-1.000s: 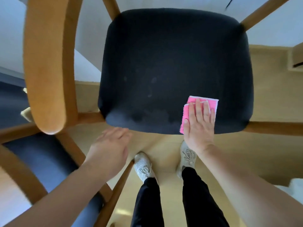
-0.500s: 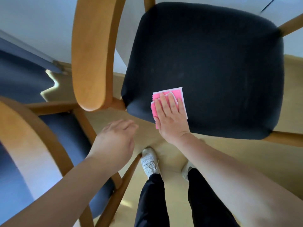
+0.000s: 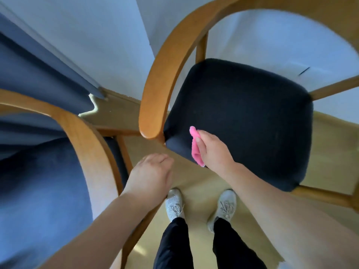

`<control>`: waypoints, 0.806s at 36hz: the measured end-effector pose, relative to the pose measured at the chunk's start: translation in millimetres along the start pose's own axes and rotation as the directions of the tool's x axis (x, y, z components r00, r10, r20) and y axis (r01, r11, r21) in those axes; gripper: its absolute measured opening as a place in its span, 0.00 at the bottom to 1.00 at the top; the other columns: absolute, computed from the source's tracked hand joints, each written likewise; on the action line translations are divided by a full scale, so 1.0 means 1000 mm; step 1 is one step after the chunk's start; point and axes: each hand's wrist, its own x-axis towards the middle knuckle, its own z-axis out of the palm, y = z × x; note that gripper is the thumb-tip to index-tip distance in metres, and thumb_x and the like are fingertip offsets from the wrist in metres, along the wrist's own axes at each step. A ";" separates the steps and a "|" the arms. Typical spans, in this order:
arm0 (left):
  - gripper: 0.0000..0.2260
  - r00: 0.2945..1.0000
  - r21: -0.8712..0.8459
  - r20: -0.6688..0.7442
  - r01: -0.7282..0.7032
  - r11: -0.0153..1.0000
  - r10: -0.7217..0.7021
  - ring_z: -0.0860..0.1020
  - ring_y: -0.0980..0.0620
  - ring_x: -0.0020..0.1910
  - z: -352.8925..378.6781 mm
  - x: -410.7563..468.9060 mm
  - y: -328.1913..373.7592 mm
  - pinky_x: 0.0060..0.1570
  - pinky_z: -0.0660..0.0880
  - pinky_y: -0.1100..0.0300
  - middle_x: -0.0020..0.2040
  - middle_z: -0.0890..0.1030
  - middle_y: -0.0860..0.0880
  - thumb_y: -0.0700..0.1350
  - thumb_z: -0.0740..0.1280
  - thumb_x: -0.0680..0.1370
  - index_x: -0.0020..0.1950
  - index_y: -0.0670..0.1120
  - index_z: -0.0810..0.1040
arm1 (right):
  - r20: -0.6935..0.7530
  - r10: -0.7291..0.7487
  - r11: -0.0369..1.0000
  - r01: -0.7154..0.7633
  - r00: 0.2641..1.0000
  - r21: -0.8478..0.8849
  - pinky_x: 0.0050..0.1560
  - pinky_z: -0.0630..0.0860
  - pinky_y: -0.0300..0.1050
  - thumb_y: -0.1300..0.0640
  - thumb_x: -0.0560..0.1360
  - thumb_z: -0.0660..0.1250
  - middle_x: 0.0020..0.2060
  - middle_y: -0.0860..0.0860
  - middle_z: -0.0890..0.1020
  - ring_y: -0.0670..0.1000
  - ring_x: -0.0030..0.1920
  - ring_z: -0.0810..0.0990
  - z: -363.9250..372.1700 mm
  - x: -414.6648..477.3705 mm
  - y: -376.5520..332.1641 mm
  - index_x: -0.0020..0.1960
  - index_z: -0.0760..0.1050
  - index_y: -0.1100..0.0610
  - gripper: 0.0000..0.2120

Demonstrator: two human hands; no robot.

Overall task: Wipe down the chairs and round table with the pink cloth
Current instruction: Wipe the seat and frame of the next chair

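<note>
A wooden armchair with a dark navy seat [image 3: 242,117] stands in front of me, its curved wooden armrest [image 3: 155,90] on the left. My right hand [image 3: 213,150] grips the folded pink cloth [image 3: 196,146] over the seat's front left corner, near the armrest's end. My left hand [image 3: 151,177] hovers below the armrest with fingers loosely curled, holding nothing. A second wooden chair with a blue seat [image 3: 38,191] stands at the left. The round table is not in view.
Blue curtains [image 3: 29,74] hang at the far left beside a white wall [image 3: 97,26]. The floor [image 3: 198,183] is light wood. My feet in grey shoes [image 3: 174,204] stand between the two chairs.
My right hand has slid the cloth left across the seat to its front left corner and has bunched the cloth up from flat. The view has shifted, showing more of the second chair.
</note>
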 end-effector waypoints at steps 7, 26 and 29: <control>0.22 0.984 -0.189 0.032 0.176 0.966 -0.173 0.74 0.53 0.61 -0.072 -0.013 0.072 0.57 0.73 0.57 0.62 0.77 0.53 0.57 0.65 0.76 0.68 0.50 0.72 | 0.122 0.123 0.898 -0.163 0.985 0.408 0.59 0.75 0.45 0.44 0.83 0.51 0.49 0.44 0.81 0.44 0.53 0.79 -0.085 -0.058 -0.095 0.56 0.75 0.43 0.14; 0.10 0.877 -0.413 -0.189 0.337 0.846 -0.442 0.76 0.55 0.45 -0.204 -0.040 0.113 0.40 0.70 0.69 0.45 0.78 0.54 0.38 0.61 0.78 0.53 0.50 0.78 | 0.362 -0.027 0.998 0.048 0.932 -0.049 0.52 0.79 0.48 0.59 0.76 0.64 0.51 0.50 0.78 0.51 0.50 0.79 -0.214 -0.102 -0.176 0.61 0.75 0.54 0.13; 0.12 0.852 -0.390 -0.194 0.387 0.836 -0.485 0.77 0.52 0.49 -0.206 -0.037 0.100 0.48 0.72 0.62 0.48 0.79 0.51 0.36 0.60 0.78 0.56 0.47 0.79 | 0.354 -0.023 0.998 0.041 0.935 -0.042 0.43 0.77 0.39 0.61 0.77 0.63 0.44 0.49 0.80 0.49 0.46 0.80 -0.209 -0.089 -0.180 0.56 0.77 0.55 0.10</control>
